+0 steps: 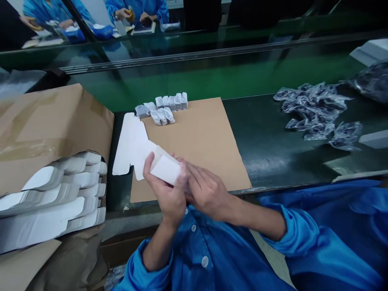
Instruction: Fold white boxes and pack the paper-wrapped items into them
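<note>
Both my hands hold a small white cardboard box point(165, 166) close to my chest, above the near edge of a brown cardboard sheet point(206, 141). My left hand point(165, 194) wraps its fingers round the box from below and from the left. My right hand point(206, 190) presses its fingers against the box's right end. A flat unfolded white box blank point(131, 145) lies just beyond the box, half on the sheet. Several small grey-white wrapped items point(163, 107) sit in a cluster at the sheet's far left corner.
An open brown carton point(45, 125) at my left holds stacked flat white blanks point(57, 194). Clear plastic bags with dark contents point(318, 111) lie on the dark table at the right. A green conveyor point(212, 76) runs behind. Other people in blue work across it point(136, 12).
</note>
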`<control>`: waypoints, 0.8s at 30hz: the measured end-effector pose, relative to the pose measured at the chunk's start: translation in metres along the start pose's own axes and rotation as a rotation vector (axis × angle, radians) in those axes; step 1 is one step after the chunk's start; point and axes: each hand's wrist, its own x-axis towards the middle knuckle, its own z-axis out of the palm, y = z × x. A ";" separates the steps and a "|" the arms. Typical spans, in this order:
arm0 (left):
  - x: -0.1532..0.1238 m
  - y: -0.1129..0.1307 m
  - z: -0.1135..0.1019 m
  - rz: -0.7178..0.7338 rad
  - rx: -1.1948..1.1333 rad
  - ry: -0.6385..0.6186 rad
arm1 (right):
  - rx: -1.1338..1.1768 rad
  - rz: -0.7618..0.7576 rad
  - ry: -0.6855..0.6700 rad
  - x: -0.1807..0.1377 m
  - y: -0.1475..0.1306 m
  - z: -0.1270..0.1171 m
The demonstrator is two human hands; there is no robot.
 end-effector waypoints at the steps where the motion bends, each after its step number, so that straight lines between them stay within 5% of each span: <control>1: 0.003 -0.003 0.000 -0.034 0.055 0.026 | 0.141 0.011 -0.085 -0.001 -0.003 -0.003; 3: 0.010 -0.007 -0.007 -0.092 0.146 -0.039 | 0.401 0.144 -0.149 0.002 -0.001 -0.012; 6: 0.017 -0.006 -0.019 -0.033 0.247 -0.169 | 0.641 0.319 -0.070 0.014 0.016 -0.019; 9: 0.017 -0.002 -0.023 0.100 0.325 -0.225 | 0.755 0.190 -0.063 0.025 0.029 -0.016; 12: 0.013 -0.001 -0.026 0.074 0.352 -0.343 | 0.821 0.168 -0.112 0.030 0.037 -0.016; 16: 0.011 -0.001 -0.029 -0.092 0.384 -0.420 | 1.059 0.573 0.121 0.040 0.051 -0.020; 21: 0.014 0.002 -0.024 0.005 0.488 -0.460 | 1.377 0.640 -0.255 0.051 0.054 -0.014; 24: 0.011 -0.003 -0.019 0.096 0.526 -0.381 | 1.366 0.612 -0.250 0.051 0.045 -0.009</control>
